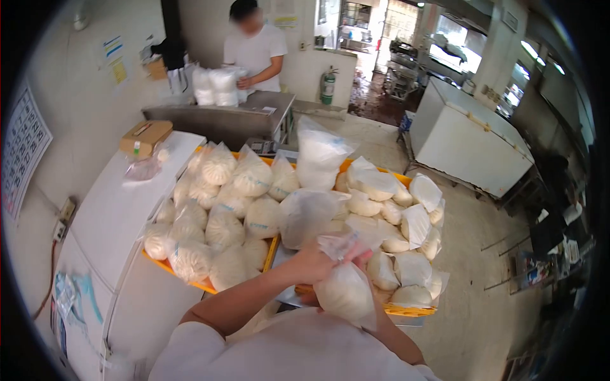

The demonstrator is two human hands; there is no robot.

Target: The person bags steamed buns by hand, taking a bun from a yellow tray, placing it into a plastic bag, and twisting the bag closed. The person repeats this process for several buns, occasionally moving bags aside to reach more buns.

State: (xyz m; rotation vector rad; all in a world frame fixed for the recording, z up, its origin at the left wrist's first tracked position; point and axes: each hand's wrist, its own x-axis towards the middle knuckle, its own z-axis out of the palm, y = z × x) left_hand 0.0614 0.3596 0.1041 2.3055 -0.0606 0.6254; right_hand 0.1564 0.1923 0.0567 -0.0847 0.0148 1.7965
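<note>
A clear plastic bag with a round white bun [345, 293] inside hangs in front of my chest. My left hand [314, 261] is closed at the gathered top of this bag. Beside it my right hand [361, 257] is closed on the same bag, its fingers partly hidden by the plastic. On the left, an orange crate [272, 254] holds several bagged buns [223, 227]. An orange crate [413, 311] on the right holds several white buns [379, 184] with paper or film around them. Between the crates lies a pile of clear bags [308, 216].
A white chest [105, 216] stands at the left with a cardboard box [146, 136] on it. Behind the crates, a person [257, 54] handles white bundles [216, 87] at a metal table [210, 117]. A white freezer [467, 136] stands back right.
</note>
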